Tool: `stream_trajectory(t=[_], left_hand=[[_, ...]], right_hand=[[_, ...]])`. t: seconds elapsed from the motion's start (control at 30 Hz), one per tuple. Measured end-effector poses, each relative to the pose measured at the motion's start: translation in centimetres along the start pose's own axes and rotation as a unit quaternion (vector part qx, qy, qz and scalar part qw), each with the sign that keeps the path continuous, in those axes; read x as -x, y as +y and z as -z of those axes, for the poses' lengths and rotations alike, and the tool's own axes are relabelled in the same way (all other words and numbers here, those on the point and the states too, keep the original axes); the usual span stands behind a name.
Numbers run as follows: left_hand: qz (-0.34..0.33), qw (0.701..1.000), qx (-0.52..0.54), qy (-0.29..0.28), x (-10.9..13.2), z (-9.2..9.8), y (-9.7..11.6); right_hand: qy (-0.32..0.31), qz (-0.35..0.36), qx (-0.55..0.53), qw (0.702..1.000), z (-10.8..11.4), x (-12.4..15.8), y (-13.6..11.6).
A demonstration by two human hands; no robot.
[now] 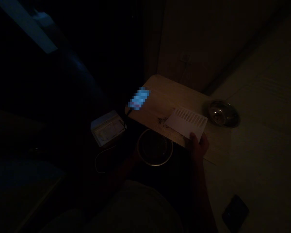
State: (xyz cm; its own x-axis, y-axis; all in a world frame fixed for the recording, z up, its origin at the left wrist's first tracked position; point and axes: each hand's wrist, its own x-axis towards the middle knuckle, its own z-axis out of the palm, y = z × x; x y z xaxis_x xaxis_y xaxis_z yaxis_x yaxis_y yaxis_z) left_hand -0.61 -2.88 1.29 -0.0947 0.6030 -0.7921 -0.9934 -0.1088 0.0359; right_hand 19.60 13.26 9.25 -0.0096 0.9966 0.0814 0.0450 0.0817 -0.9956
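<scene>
Head view: rimmed bowl (155, 165) (contents unclear).

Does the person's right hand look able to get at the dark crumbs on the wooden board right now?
Probably yes: the right hand holds one end of the white slotted plate, whose other end lies next to the dark crumbs, and nothing visible stands between them.

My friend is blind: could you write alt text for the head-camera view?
The right hand grips a white slotted panel over a wooden tabletop, beside dark specks, in dim light. A round bowl shows by the near edge.
</scene>
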Motion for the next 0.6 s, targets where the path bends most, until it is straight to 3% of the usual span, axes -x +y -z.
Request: stream_trajectory(t=[0.6], left_hand=[[-0.005, 1.0, 0.003, -0.013, 0.2, -0.28, -0.17]], right_hand=[[-0.018, 0.011, 0.018, 1.0, 0.21, -0.2, 0.3]])
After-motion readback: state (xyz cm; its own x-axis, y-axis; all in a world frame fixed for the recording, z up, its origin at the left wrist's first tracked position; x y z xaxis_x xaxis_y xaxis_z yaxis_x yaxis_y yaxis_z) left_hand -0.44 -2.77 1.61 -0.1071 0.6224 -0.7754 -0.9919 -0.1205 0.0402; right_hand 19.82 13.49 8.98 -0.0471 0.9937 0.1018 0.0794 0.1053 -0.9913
